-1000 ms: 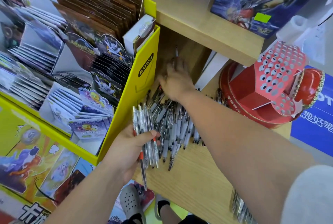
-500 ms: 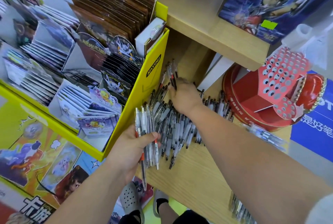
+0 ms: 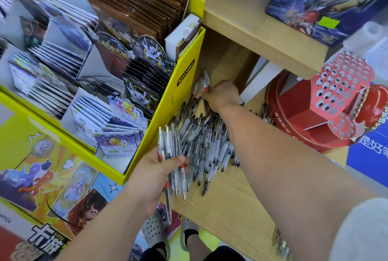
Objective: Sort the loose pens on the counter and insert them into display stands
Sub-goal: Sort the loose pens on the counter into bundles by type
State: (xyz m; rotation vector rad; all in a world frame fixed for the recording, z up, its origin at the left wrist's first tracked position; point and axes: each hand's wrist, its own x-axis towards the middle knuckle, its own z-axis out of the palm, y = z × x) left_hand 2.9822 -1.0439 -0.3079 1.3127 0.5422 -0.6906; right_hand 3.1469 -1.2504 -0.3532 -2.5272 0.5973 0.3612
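Left hand: we curl it round a bundle of pens, thumb across the barrels, at 7 o'clock of the heap.
Right hand: at 12 o'clock of the heap, our fingers pinch a cluster of pens, which stick out beyond them.
Loose pens: heaped on the counter, with the yellow card display at 9 o'clock and the red display stand at 3 o'clock.
Handling: we judge them light, stiff and slick, so a bundle may fan or slide. It is best taken mid-barrel, near the grip sleeves.
Materials: clear plastic barrels, pale frosted sleeves, dark tips, some red bands. The counter is pale grained wood, and the stand looks like red card punched with round holes.
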